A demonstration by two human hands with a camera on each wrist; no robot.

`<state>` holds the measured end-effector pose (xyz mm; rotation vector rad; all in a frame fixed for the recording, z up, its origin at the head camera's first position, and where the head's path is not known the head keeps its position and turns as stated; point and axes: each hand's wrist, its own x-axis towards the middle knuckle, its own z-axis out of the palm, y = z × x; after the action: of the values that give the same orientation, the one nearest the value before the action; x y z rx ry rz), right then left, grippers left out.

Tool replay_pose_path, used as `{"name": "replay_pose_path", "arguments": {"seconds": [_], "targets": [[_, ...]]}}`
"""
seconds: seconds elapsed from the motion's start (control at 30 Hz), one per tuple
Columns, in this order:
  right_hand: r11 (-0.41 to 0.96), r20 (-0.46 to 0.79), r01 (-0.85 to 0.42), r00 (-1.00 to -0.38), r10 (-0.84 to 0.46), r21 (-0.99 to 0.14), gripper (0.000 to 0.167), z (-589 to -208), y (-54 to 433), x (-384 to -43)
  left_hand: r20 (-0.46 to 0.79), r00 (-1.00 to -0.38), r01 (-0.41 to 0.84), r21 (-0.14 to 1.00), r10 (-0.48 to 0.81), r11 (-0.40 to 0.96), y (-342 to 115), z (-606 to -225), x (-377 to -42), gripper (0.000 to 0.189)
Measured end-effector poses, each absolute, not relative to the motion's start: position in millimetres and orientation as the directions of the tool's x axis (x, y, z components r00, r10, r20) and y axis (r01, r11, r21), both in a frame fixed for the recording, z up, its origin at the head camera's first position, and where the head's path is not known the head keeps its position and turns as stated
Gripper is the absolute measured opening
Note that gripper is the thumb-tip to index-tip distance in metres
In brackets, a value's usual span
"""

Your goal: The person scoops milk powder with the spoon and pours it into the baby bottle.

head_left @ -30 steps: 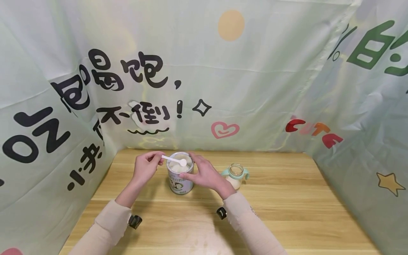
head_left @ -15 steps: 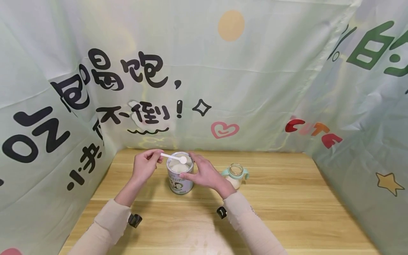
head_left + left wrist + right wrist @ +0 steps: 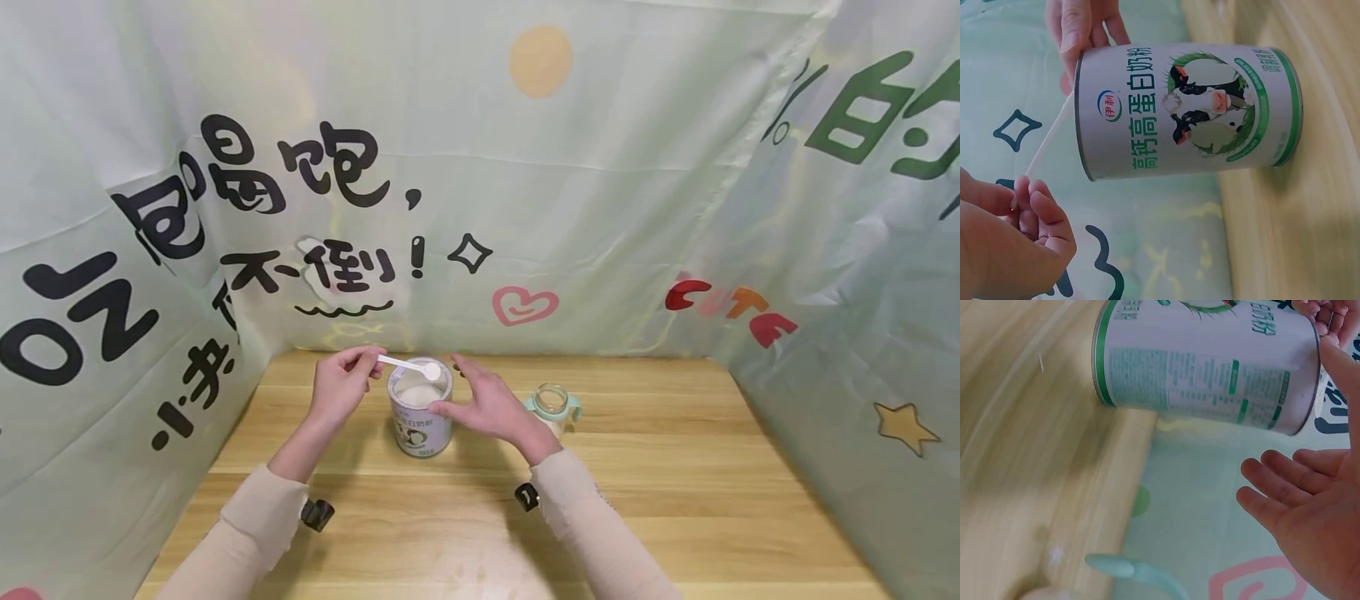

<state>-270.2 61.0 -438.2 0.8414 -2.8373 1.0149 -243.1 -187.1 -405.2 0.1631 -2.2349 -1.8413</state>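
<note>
In the head view a milk powder can [image 3: 420, 425] stands upright on the table, its top uncovered and pale powder [image 3: 418, 395] inside. My left hand [image 3: 341, 385] pinches the handle end of a white scoop [image 3: 432, 372], whose bowl appears filled with powder over the can's mouth. The left wrist view shows the thin scoop handle [image 3: 1047, 142] between thumb and fingertips, slanting toward the can's rim. Beside the can's right side is my right hand [image 3: 491, 407], holding nothing. Its fingers [image 3: 1285, 481] are spread and apart from the can in the right wrist view.
A baby bottle [image 3: 552, 402] with a mint-green handled collar and no cap stands behind the right wrist, partly hidden. Printed fabric [image 3: 622, 208] walls the wooden table [image 3: 660, 500] at the back and both sides.
My right hand has let go of the can and shifted slightly right, its fingers opening. The scoop has risen a little above the powder. The head view has turned slightly.
</note>
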Motion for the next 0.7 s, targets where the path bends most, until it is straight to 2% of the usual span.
{"name": "replay_pose_path", "arguments": {"seconds": [0.47,0.7], "targets": [[0.657,0.236,-0.473,-0.877,-0.419,-0.587,0.084,-431,92,-269,0.105,-0.980,0.079,0.984,-0.166,0.158,-162,-401,-255,0.027],[0.679,0.265,-0.468,-0.883,-0.388,-0.566,0.080,-431,112,-270,0.123,-0.985,0.099,0.977,-0.122,0.188,-143,-397,-260,0.028]]}}
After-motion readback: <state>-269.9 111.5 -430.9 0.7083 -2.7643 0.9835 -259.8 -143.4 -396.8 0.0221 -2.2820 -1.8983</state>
